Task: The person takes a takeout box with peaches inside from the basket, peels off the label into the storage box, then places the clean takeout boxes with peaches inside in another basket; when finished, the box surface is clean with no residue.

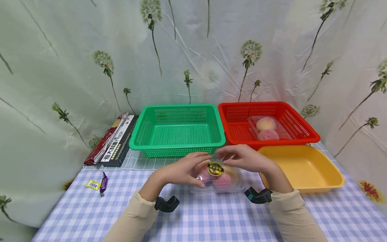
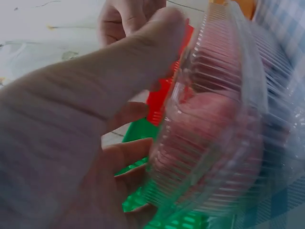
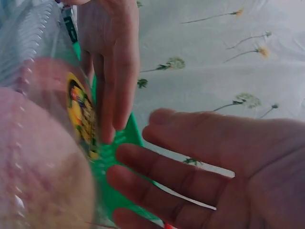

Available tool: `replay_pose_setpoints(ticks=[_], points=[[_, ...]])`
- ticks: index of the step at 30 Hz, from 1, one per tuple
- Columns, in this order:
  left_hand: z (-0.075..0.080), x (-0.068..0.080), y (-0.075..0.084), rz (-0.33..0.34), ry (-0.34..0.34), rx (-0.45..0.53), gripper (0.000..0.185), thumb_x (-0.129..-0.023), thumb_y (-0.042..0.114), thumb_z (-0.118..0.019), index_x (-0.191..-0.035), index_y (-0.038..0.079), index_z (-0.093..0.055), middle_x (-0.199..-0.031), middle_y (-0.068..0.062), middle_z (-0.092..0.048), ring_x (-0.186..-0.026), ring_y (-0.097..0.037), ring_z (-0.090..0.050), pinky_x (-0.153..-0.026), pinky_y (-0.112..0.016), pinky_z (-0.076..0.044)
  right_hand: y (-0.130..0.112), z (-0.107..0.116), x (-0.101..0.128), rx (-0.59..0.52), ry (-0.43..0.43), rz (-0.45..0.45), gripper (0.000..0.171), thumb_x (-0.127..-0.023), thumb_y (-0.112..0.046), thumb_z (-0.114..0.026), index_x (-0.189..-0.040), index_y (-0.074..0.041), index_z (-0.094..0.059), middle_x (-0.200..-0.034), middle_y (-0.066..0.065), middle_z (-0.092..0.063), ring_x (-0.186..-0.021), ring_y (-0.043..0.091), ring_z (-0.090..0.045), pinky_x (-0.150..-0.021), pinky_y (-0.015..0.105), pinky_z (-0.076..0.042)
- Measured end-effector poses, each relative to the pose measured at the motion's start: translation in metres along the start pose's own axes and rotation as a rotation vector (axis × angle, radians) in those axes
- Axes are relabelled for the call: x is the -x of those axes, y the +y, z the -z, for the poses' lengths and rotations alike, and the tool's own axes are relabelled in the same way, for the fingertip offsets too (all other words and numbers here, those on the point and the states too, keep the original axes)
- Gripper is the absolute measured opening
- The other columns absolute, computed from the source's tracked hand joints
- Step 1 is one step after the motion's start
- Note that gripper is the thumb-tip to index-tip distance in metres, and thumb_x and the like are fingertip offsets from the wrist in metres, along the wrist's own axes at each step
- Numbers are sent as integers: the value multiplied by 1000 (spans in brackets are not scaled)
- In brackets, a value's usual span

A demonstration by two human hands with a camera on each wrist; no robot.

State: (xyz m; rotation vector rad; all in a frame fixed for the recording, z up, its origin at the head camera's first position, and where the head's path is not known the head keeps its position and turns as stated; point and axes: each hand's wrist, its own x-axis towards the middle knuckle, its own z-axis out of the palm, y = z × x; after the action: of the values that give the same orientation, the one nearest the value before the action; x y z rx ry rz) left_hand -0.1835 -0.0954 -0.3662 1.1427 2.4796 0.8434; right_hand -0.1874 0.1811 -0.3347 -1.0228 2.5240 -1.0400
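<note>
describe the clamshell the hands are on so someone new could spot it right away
On the blue checked tablecloth, look just in front of the green basket. There a clear plastic clamshell of pink peaches sits between the left hand and right hand. Unlike the similar clamshell in the red basket, it has a round yellow-and-black sticker on top.

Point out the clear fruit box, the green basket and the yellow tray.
clear fruit box [image 1: 225, 185], head view, front lid beside the sticker
green basket [image 1: 178, 134], head view, bare floor
yellow tray [image 1: 302, 168], head view, bare inner floor
</note>
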Motion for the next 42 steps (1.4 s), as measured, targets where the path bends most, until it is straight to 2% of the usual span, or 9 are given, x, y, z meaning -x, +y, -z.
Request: replay_pose_setpoints(ticks=[5,12,20,27,31,37,39,42], points=[[-4,2,-6,30,-31,-13,99,-79,39,-85,-158,20,-30,-167,-9,-18,-155,-31,-15,-120,-59,-26,-1,-11,-8,31,-58,-7,39,-92,-15,-71,-130,-9,-65,-112,2,-68,-96,15,-63,-84,28,-55],[-10,-4,-15,-1,10,-12,100,-81,41,-82,-159,13,-27,-167,-10,-19,-155,-32,-14,-121,-61,-20,1,-20,-13,120,-36,-24,35,-88,-20,-76,-122,-14,-71,-107,-2,-62,-90,13,-56,-79,26,-53],[-15,-9,-20,8,30,15,98,-82,44,-80,-159,14,-26,-167,-7,-17,-156,-31,-11,-121,-63,-15,3,-21,-15,89,-1,-33,27,-87,-16,-77,-113,-16,-68,-110,0,-61,-92,15,-55,-79,26,-51],[-16,-10,-22,0,37,5,99,-82,45,-80,-159,15,-26,-167,-5,-18,-155,-31,-14,-121,-62,-17,2,-21,-17,5,13,-63,12,-91,-15,-73,-97,-18,-63,-92,-3,-63,-86,16,-57,-75,25,-53],[-16,-10,-22,9,29,9,100,-82,45,-80,-160,16,-25,-167,-4,-17,-155,-31,-13,-121,-62,-17,2,-16,-13,-65,-15,-32,7,-93,-15,-71,-93,-17,-65,-88,-1,-65,-83,16,-60,-75,26,-55],[-15,-9,-22,8,31,0,100,-81,46,-80,-160,16,-25,-167,-5,-18,-155,-31,-13,-121,-61,-17,4,3,0,-155,-87,47,5,-95,-15,-68,-99,-14,-65,-90,3,-66,-81,16,-64,-78,28,-57],[-15,-10,-22,4,32,-5,100,-82,45,-80,-160,16,-25,-167,-5,-18,-155,-31,-13,-121,-61,-17,6,13,8,-185,-80,51,6,-96,-13,-66,-101,-11,-64,-92,6,-65,-81,18,-64,-78,29,-57],[-15,-10,-24,5,30,-9,100,-82,45,-80,-160,16,-25,-167,-6,-17,-155,-31,-13,-122,-61,-16,11,28,21,-196,-20,31,6,-96,-10,-65,-102,-8,-63,-91,8,-64,-79,19,-63,-74,29,-57]])
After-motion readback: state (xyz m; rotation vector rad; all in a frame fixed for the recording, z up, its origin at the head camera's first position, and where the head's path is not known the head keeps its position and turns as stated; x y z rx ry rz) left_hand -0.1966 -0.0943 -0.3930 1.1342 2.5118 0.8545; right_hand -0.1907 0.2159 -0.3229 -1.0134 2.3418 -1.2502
